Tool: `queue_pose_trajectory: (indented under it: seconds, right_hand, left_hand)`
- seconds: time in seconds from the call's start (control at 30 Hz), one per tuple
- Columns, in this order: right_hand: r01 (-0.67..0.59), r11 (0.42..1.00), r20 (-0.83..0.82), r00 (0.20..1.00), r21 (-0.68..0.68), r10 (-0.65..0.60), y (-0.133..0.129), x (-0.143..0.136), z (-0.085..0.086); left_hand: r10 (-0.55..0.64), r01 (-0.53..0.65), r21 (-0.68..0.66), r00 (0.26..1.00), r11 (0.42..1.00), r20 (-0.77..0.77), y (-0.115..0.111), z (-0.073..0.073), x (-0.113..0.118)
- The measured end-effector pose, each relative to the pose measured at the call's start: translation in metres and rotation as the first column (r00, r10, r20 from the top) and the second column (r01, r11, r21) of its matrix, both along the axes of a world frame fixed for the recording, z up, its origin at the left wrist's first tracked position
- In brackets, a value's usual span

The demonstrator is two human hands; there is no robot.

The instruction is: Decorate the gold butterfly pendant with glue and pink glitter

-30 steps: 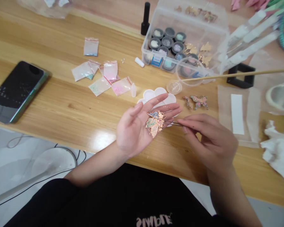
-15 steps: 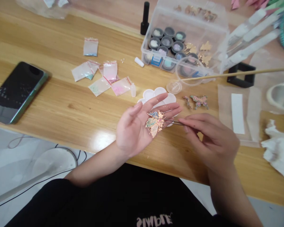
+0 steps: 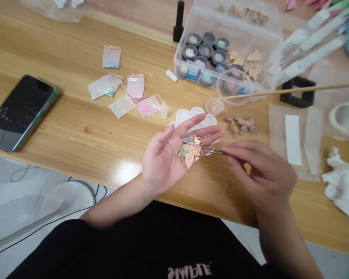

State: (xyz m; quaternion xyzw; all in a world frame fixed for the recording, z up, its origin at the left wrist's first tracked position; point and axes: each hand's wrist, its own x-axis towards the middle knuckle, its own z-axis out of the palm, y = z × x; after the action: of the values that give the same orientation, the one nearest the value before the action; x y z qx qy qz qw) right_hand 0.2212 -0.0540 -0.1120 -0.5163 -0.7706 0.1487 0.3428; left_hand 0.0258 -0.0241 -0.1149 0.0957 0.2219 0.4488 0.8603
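Note:
My left hand [image 3: 165, 159] is palm up, its fingers stretched out and open. Across the palm and finger bases lies a gold butterfly ornament [image 3: 189, 151] with blue, green and pale pink wing sections. From the right, my right hand [image 3: 258, 170] pinches slim metal tweezers [image 3: 218, 151], their tips at the ornament's flowered middle. Whether the tips grip anything is too small to tell. A white petal-shaped palette [image 3: 183, 115] is partly hidden behind my left fingers. Beyond my right hand, a second butterfly ornament [image 3: 245, 125] lies beside a small ornament piece [image 3: 230, 126].
A clear plastic box [image 3: 178, 58] holds several small pots and gold pieces. A wooden stick [image 3: 308, 89] extends from the right over a black square frame [image 3: 298, 92]. Small zip bags [image 3: 123, 105] and a phone [image 3: 20, 112] lie left; crumpled tissue [image 3: 341, 178] lies right.
My right hand has shifted very slightly to the right with the tweezers. The left hand and the butterfly ornament stay almost unmoved.

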Motion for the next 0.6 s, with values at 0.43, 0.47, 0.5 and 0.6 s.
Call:
queue_pose_trajectory:
  seconds: [0.43, 0.47, 0.5, 0.6]
  right_hand:
    - [-0.015, 1.0, 0.001, 1.0, 0.002, 0.015, 0.0004, -0.0012, 0.0]
    - [-0.016, 1.0, 0.003, 1.0, 0.0, 0.016, 0.0003, -0.001, 0.0]
    - [-0.018, 1.0, 0.004, 1.0, 0.001, 0.018, 0.0001, -0.0008, 0.0001]
    - [-0.019, 1.0, -0.003, 1.0, 0.01, 0.02, -0.0005, 0.0002, 0.0008]
  left_hand:
    - [0.0, 0.0, 0.0, 1.0, 1.0, 0.006, -0.0004, -0.0003, 0.0007]
    - [-0.003, 0.003, 0.001, 1.0, 1.0, 0.005, -0.0004, -0.0004, 0.0005]
    - [-0.004, 0.004, 0.002, 1.0, 1.0, 0.004, -0.0004, -0.0004, 0.0004]
    - [0.001, -0.001, 0.007, 1.0, 1.0, 0.004, -0.0001, -0.0001, 0.0002]
